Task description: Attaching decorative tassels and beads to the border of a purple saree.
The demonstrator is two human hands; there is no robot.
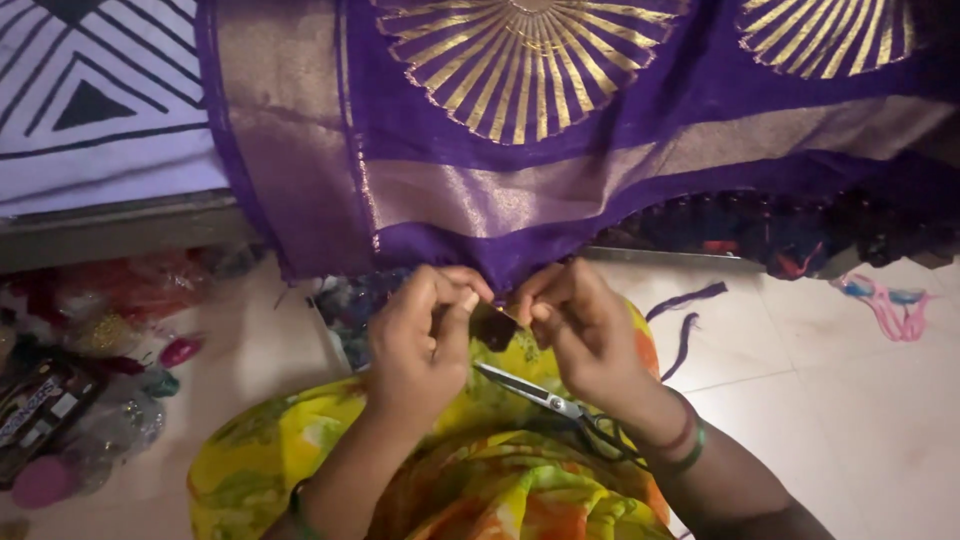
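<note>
Two hands pinch the lower hem of a purple cloth with gold bands.

Both work at the centre of the view: the left hand [425,335] has thumb and forefinger pressed together on the edge of the purple cloth [560,150], and the right hand [585,335], just beside it at 3 o'clock, has its fingertips closed on the same hem, a small dark bit of tassel between the two. The cloth hangs down from 12 o'clock over the edge of a bed [110,215]. Scissors [545,400] lie at 6 o'clock under the hands on a yellow patterned lap [480,480], blades shut, touching neither hand. Purple thread scraps [690,315] lie on the pale floor [850,400] at 3 o'clock; bags of beads [90,370] sit at 9 o'clock.
</note>
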